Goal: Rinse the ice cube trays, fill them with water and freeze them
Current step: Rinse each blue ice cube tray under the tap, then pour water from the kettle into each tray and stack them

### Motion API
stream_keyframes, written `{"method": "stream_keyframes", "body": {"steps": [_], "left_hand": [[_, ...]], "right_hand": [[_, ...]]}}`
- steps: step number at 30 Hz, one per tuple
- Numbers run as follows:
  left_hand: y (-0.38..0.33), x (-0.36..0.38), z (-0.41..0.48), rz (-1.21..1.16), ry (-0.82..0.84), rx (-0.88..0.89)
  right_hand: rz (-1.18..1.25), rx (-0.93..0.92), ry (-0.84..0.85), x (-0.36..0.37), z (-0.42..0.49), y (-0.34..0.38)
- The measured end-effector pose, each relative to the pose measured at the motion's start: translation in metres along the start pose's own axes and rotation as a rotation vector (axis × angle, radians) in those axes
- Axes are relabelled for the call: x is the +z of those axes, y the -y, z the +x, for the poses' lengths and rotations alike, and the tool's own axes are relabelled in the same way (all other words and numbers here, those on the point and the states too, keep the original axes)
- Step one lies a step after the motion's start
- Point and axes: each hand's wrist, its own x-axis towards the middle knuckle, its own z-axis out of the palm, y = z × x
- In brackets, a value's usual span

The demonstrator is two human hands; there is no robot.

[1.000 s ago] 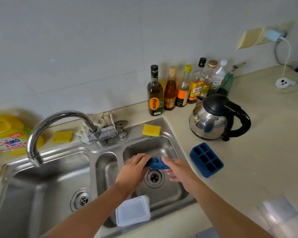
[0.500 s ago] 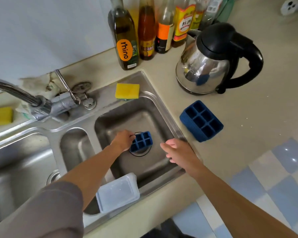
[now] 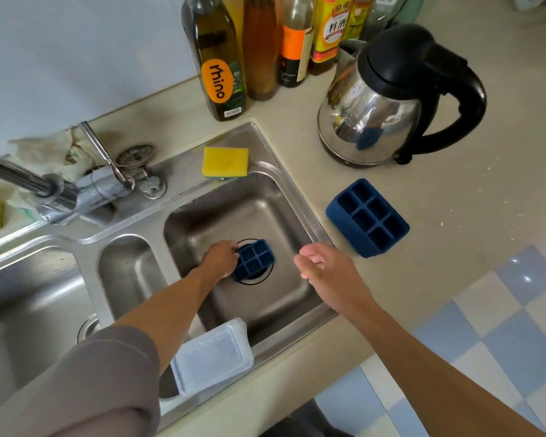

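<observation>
Blue, with its cells facing up, the small ice cube tray (image 3: pixel 255 259) sits low in the right basin of the steel sink (image 3: pixel 284 197), right over the dark ring of the drain. The left hand (image 3: pixel 221 258) grips the tray's left end, its fingers (image 3: pixel 234 248) curled tight over that edge. The hand covers that end, so the tips and the full count of cells cannot be made out. The right hand (image 3: pixel 323 271) hovers above the basin's right rim, its fingers (image 3: pixel 309 258) loosely curled and holding nothing, apart from both trays. A larger ice cube tray (image 3: pixel 368 217) of the same blue stands on the table just beside the sink, near a steel kettle (image 3: pixel 388 99). A yellow sponge (image 3: pixel 225 161) lies on the sink's back ledge. A clear plastic box (image 3: pixel 213 356) rests on the front rim, partly hidden by the left forearm. The bottles (image 3: pixel 216 58) at the wall are cut off at the top.
</observation>
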Motion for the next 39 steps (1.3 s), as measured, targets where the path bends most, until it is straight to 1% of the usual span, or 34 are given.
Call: {"method": "stream_keyframes", "body": {"steps": [2,4,5,7,8,9,10,12,14,15,16,18,20,22,25,27,29,31,34,35,37,39], "left_hand": [[-0.004,-0.003,-0.004,0.014,-0.01,-0.014],[-0.009,-0.007,-0.011,0.018,-0.028,-0.025],[-0.012,-0.011,-0.014,0.014,-0.033,-0.028],[-0.017,-0.017,-0.022,-0.007,-0.1,-0.011],[-0.02,-0.019,-0.027,-0.048,-0.12,-0.009],[-0.024,-0.022,-0.031,-0.095,-0.145,-0.001],[-0.027,-0.022,-0.035,-0.151,-0.191,0.0],[-0.036,-0.026,-0.045,-0.297,-0.261,0.006],[-0.053,-0.029,-0.057,-0.423,-0.285,0.051],[-0.064,-0.031,-0.063,-0.52,-0.263,0.076],[-0.076,-0.032,-0.069,-0.632,-0.218,0.094],[-0.101,-0.035,-0.083,-0.817,-0.076,0.127],[-0.127,-0.036,-0.096,-0.899,0.054,0.182],[-0.154,-0.034,-0.106,-0.973,0.14,0.204],[-0.196,-0.027,-0.11,-1.033,0.178,0.193],[-0.219,-0.022,-0.11,-1.049,0.169,0.181],[-0.238,-0.02,-0.111,-1.058,0.122,0.162],[-0.253,-0.022,-0.109,-1.081,0.05,0.117],[-0.266,-0.033,-0.106,-1.177,-0.062,0.023],[-0.268,-0.036,-0.106,-1.199,-0.096,0.001],[-0.27,-0.04,-0.109,-1.208,-0.157,-0.019],[-0.269,-0.04,-0.112,-1.206,-0.204,-0.026]], "right_hand": [[0.019,-0.105,-0.103,-0.005,-0.005,0.006],[-0.031,-0.257,-0.274,-0.014,-0.01,0.013],[-0.083,-0.336,-0.365,-0.02,-0.011,0.017],[-0.214,-0.457,-0.531,-0.034,-0.009,0.022],[-0.307,-0.485,-0.587,-0.042,-0.005,0.023],[-0.421,-0.473,-0.606,-0.05,0.0,0.022],[-0.54,-0.419,-0.584,-0.058,0.005,0.021],[-0.718,-0.261,-0.468,-0.07,0.013,0.014],[-0.797,-0.152,-0.357,-0.078,0.021,0.005],[-0.824,-0.129,-0.327,-0.08,0.024,0.001],[-0.849,-0.13,-0.321,-0.082,0.026,-0.002],[-0.88,-0.158,-0.346,-0.087,0.028,-0.008],[-0.904,-0.164,-0.378,-0.096,0.027,-0.016],[-0.909,-0.139,-0.405,-0.113,0.024,-0.027],[-0.859,-0.102,-0.413,-0.146,0.022,-0.045],[-0.813,-0.1,-0.366,-0.163,0.021,-0.052],[-0.743,-0.124,-0.309,-0.175,0.021,-0.055],[-0.569,-0.165,-0.328,-0.19,0.023,-0.05],[-0.191,-0.216,-0.486,-0.223,0.036,-0.033],[-0.086,-0.24,-0.515,-0.234,0.042,-0.025],[0.074,-0.291,-0.504,-0.253,0.058,-0.011],[0.172,-0.325,-0.456,-0.264,0.075,0.002]]}}
